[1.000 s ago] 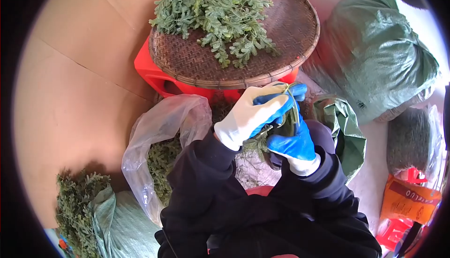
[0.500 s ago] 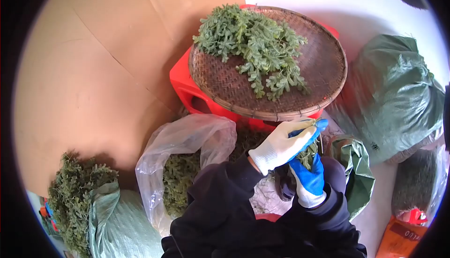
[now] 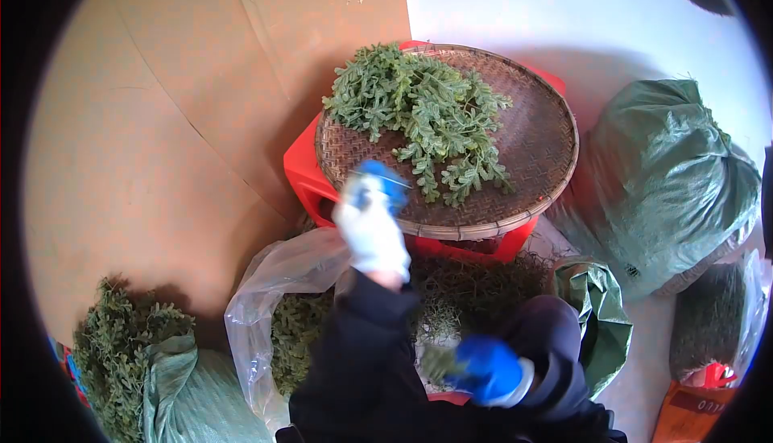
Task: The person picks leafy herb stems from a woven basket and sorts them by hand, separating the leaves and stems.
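My left hand point(image 3: 372, 222), in a white glove with blue palm and fingers, is raised at the tray's lower left edge. It is blurred; a thin strand shows at its fingers. My right hand point(image 3: 489, 369), gloved in blue, is low over my lap, closed round a small bunch of green sprigs point(image 3: 437, 364). A heap of green leafy sprigs point(image 3: 439, 113) lies on the round woven tray point(image 3: 535, 153).
The tray rests on a red stool point(image 3: 302, 169). A clear plastic bag point(image 3: 250, 322) of greenery stands at left, beside a green sack point(image 3: 201, 395). An open green bag point(image 3: 612, 330) and a large full sack point(image 3: 668, 177) are at right. Cuttings litter the floor.
My hands have come apart: the left has moved up and left to the tray's edge, the right down toward my lap with the sprigs. The camera view has shifted too.
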Tool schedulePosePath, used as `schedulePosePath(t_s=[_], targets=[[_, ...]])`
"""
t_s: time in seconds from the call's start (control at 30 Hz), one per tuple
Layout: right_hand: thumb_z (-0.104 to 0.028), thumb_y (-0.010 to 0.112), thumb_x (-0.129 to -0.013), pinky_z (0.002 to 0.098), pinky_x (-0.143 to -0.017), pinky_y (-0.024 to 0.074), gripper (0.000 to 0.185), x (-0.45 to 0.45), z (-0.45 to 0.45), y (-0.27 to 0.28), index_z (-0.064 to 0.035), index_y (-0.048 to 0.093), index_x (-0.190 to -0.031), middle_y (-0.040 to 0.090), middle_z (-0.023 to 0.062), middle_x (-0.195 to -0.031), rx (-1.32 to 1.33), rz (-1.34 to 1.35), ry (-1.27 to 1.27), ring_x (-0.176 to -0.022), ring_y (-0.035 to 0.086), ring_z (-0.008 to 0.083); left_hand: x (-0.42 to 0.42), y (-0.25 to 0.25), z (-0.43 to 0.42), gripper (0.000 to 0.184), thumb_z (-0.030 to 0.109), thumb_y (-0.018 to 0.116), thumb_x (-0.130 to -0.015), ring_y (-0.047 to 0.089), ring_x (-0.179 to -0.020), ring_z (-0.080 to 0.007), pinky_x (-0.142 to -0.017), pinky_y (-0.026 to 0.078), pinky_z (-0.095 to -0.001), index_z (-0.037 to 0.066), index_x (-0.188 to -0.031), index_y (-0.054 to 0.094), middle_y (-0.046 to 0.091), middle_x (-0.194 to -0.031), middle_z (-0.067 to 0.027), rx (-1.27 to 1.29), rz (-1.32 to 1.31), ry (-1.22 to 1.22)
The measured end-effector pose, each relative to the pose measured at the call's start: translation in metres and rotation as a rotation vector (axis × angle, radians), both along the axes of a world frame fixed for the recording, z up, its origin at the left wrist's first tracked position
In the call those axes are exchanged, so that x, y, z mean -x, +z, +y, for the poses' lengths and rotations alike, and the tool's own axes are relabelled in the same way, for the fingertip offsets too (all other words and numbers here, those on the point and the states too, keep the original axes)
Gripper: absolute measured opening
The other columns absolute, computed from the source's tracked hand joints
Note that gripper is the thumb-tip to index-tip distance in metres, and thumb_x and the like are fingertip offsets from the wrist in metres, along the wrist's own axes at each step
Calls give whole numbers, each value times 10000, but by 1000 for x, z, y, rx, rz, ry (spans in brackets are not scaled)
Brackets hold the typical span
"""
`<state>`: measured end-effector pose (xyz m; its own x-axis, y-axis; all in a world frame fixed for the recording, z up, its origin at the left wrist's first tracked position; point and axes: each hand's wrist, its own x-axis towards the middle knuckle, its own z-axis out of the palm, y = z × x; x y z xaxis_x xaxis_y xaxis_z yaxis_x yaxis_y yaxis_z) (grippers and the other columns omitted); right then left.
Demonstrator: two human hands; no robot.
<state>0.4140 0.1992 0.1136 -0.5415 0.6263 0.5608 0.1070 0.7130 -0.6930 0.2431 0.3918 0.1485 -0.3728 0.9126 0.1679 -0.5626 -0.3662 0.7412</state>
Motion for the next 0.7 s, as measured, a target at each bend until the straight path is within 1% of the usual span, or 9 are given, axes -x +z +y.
schedulePosePath(t_s=[0.03, 0.07, 0.13, 0.17, 0.23, 0.27, 0.33, 0.4, 0.7], targets=[[-144, 689, -773, 383, -654, 484, 216, 4, -8, 0, -63, 667, -972, 661, 136, -892, 70, -185, 32, -781, 639, 292, 13, 21, 10, 176, 130, 495, -963, 536, -640, -96, -638, 465, -237, 23, -895, 617, 611, -760, -29, 109, 146, 210], [-162, 702, -767, 387, -649, 483, 223, 9, -12, 1, -74, 668, -969, 660, 141, -915, 139, -367, 59, -784, 635, 309, 44, -6, 23, 190, 158, 517, -962, 561, -685, -94, -655, 468, -238, 7, -962, 632, 632, -801, -35, -4, 279, 41], [-172, 693, -804, 349, -630, 474, 239, -3, 2, -14, -55, 643, -1006, 651, 125, -919, -105, 129, -162, -763, 637, 255, 21, 7, -14, 213, 181, 565, -940, 580, -719, -102, -665, 469, -235, -6, -1000, 647, 646, -822, -38, 30, 484, -363], [-167, 650, -849, 338, -700, 470, 265, -9, 0, -9, -38, 601, -1076, 633, 111, -984, 92, 274, -278, -833, 617, 230, 16, 2, -22, 232, 215, 617, -908, 592, -736, -97, -660, 475, -241, 14, -1016, 663, 653, -828, -29, -48, 810, -667], [-156, 564, -938, 315, -840, 461, 319, -19, -5, 0, -5, 516, -1215, 595, 82, -1115, 459, 715, -482, -972, 577, 178, 3, 22, -43, 332, 301, 662, -872, 659, -895, -254, -746, 514, -345, 43, -1080, 654, 685, -971, -128, -380, 1463, -1152], [-137, 561, -939, 307, -849, 458, 330, -21, 1, 0, 3, 508, -1233, 593, 91, -1133, 345, 694, -589, -974, 578, 185, -4, 19, -51, 410, 366, 658, -867, 640, -952, -335, -785, 507, -373, 24, -1093, 642, 664, -1023, -182, -258, 1377, -1404], [-156, 619, -892, 277, -816, 452, 369, -22, 3, -24, 23, 535, -1203, 607, 79, -1061, 534, 814, -616, -931, 578, 150, -11, 13, -64, 465, 450, 613, -879, 645, -891, -339, -774, 503, -379, 26, -1067, 650, 670, -974, -190, -227, 1465, -1280], [-120, 606, -902, 285, -826, 457, 337, -17, 3, -12, 19, 538, -1201, 613, 87, -1086, 412, 606, -654, -942, 583, 163, -19, 4, -61, 438, 425, 552, -920, 636, -820, -374, -746, 495, -395, 15, -1034, 653, 666, -892, -202, -141, 1677, -1349], [-115, 607, -893, 235, -756, 443, 286, -18, -1, 14, 31, 577, -1138, 636, 52, -1008, 606, 605, -689, -866, 581, 132, -21, -10, -61, 318, 302, 503, -942, 620, -832, -391, -739, 481, -418, 49, -1063, 654, 649, -889, -216, -402, 1418, -1243]])
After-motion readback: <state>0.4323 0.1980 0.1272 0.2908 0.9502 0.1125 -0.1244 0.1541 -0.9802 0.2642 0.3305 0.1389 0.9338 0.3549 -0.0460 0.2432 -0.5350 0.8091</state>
